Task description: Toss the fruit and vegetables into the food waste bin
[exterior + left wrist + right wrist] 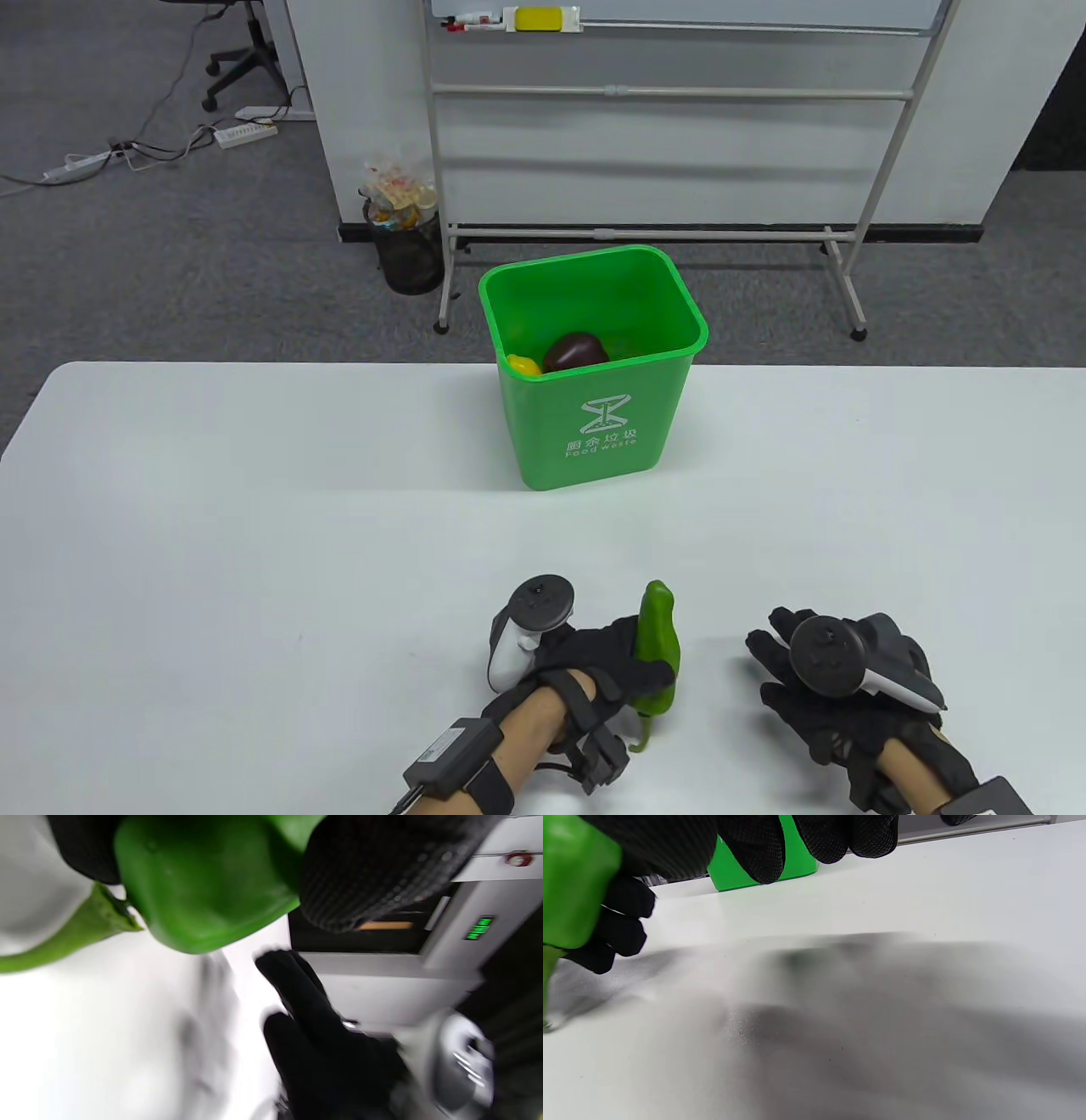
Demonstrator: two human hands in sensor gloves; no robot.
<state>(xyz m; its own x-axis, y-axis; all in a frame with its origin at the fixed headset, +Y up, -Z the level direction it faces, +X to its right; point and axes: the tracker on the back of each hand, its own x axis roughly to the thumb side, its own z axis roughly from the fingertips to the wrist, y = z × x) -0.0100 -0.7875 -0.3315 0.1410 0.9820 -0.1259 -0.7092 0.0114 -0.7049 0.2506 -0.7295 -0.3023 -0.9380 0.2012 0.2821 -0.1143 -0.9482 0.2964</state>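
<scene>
A green food waste bin (594, 424) stands at the far middle of the white table (254, 509); it also shows in the right wrist view (793, 861). Inside it lie a dark purple vegetable (575, 350) and something yellow (523, 365). My left hand (607, 658) grips a long green pepper (657, 649) near the table's front edge, stem toward me. The pepper fills the top of the left wrist view (203, 887) and shows at the left of the right wrist view (572, 878). My right hand (789, 662) is just right of it, fingers spread, holding nothing.
Beyond the table stand a whiteboard frame (670, 170) and a black mesh waste basket (407, 246) on grey carpet.
</scene>
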